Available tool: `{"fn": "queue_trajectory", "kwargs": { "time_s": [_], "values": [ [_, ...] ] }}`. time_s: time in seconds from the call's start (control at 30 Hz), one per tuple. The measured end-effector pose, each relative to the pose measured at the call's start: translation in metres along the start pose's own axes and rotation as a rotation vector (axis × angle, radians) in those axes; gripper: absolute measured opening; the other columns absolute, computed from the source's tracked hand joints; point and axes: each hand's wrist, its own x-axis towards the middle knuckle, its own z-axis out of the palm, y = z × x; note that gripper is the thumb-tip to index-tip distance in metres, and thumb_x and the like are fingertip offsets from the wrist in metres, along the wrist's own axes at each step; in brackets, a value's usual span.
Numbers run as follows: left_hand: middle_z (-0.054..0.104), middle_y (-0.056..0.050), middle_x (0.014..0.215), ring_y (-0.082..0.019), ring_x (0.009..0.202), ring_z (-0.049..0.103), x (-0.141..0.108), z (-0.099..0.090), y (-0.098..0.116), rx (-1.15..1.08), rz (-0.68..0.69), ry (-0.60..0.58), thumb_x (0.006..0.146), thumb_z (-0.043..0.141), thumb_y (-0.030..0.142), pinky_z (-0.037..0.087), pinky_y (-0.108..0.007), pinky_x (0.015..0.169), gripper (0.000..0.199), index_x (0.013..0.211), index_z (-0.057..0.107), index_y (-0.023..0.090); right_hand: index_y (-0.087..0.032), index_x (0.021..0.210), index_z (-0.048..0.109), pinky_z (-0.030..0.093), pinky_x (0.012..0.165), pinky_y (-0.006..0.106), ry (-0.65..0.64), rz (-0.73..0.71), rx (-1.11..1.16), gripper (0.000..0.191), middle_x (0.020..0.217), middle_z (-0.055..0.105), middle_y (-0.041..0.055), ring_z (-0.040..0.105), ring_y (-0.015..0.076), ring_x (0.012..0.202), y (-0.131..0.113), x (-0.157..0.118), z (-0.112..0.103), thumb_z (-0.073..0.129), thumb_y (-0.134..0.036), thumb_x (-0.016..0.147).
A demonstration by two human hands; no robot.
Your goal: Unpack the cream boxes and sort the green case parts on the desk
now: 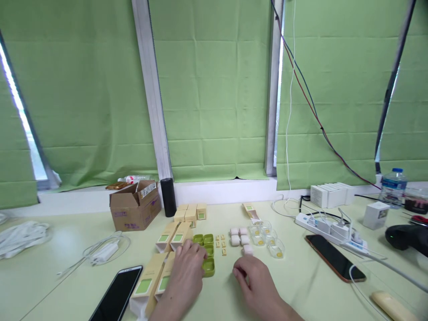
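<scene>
Green blinds are drawn across the windows behind a pale table, where small parts are laid out in groups between two bare hands. At the near middle, green square containers are set close together in columns, partly covered by the left hand. Its fingers are bent downward over their left side; whether one is gripped or only touched cannot be told. To the right of the containers, tiny yellow pieces are spaced apart, with whitish blocks and clear cases grouped farther right. The right hand is held just near of the lowest block, its fingers curled narrow toward the thumb; nothing is seen in them, though a small part could be hidden. Tan cartons with green labels are lined up on the left, close against the left wrist.

With parts so small and crowded, each container would best be handled lightly by its rim and straight from above, so that its neighbors are not nudged. The left wrist should be kept raised off the cartons, and the right hand kept from brushing the yellow pieces.
</scene>
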Motion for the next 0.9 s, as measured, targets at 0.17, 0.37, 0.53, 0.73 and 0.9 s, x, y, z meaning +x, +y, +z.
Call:
{"fn": "queue_trajectory", "kwargs": {
  "time_s": [0.17,0.37,0.53,0.73,0.9],
  "values": [
    [0.071,-0.005,0.103,-0.032,0.109,0.055,0.000,-0.004,-0.002,-0.032,-0.024,0.013,0.072,0.064,0.006,0.033,-0.043,0.089,0.027,0.093,0.067,0.022,-0.023,0.087,0.070,0.038,0.071,0.029,-0.166,0.092,-0.132,0.016,0.088,0.077,0.0026,0.068,0.0214,0.082,0.000,-0.001,0.005,0.058,-0.013,0.090],
    [0.071,-0.006,0.103,-0.033,0.110,0.055,0.002,-0.002,0.002,-0.007,-0.047,-0.007,0.074,0.066,0.011,0.033,-0.044,0.090,0.019,0.089,0.064,0.022,-0.023,0.089,0.071,0.038,0.072,0.029,-0.202,0.099,-0.165,0.016,0.090,0.078,0.0024,0.069,0.0211,0.084,-0.003,0.001,0.005,0.059,-0.013,0.090],
    [0.071,-0.006,0.102,-0.034,0.109,0.056,0.001,-0.002,0.003,-0.016,-0.053,-0.014,0.074,0.067,0.012,0.033,-0.044,0.090,0.017,0.088,0.063,0.022,-0.024,0.088,0.071,0.039,0.071,0.030,-0.172,0.065,-0.162,0.017,0.088,0.078,0.0024,0.069,0.0221,0.082,-0.007,0.000,0.003,0.061,-0.010,0.087],
    [0.071,-0.005,0.100,-0.031,0.107,0.056,0.004,-0.007,-0.006,-0.050,-0.091,0.035,0.078,0.065,0.012,0.033,-0.041,0.089,0.015,0.087,0.063,0.023,-0.024,0.088,0.071,0.040,0.072,0.030,-0.179,0.061,-0.156,0.017,0.088,0.078,0.0026,0.070,0.0226,0.083,-0.007,-0.001,0.002,0.062,-0.010,0.085],
    [0.074,-0.009,0.108,-0.032,0.108,0.054,0.010,-0.021,-0.025,-0.007,-0.204,0.164,0.090,0.048,0.007,0.035,-0.041,0.088,0.028,0.102,0.068,0.022,-0.025,0.092,0.072,0.042,0.075,0.030,-0.206,0.080,-0.153,0.018,0.091,0.078,0.0030,0.070,0.0233,0.086,-0.006,-0.001,0.004,0.064,-0.010,0.084]
  ]
}}
